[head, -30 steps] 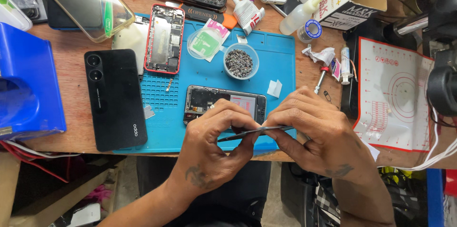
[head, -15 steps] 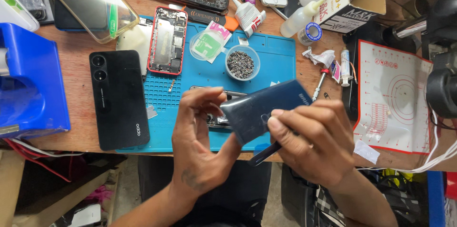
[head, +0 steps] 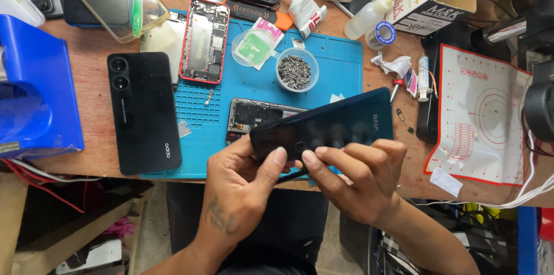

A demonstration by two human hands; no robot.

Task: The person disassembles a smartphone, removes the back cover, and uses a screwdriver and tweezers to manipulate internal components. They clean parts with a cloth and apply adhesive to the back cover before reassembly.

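Gripped the dark blue back cover (head: pixel 334 128) in left hand (head: pixel 242 185) and right hand (head: pixel 358 180) above the opened phone (head: pixel 254 118) — mid-disassembly, judging by this — steady handling probably needed next.

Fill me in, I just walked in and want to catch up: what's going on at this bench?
A person holds a dark phone back cover in both hands, the left hand and right hand pinching its lower edge above the blue work mat. An opened phone lies on the mat just under it. Nearby lie a black phone, a red-framed opened phone and a cup of screws.
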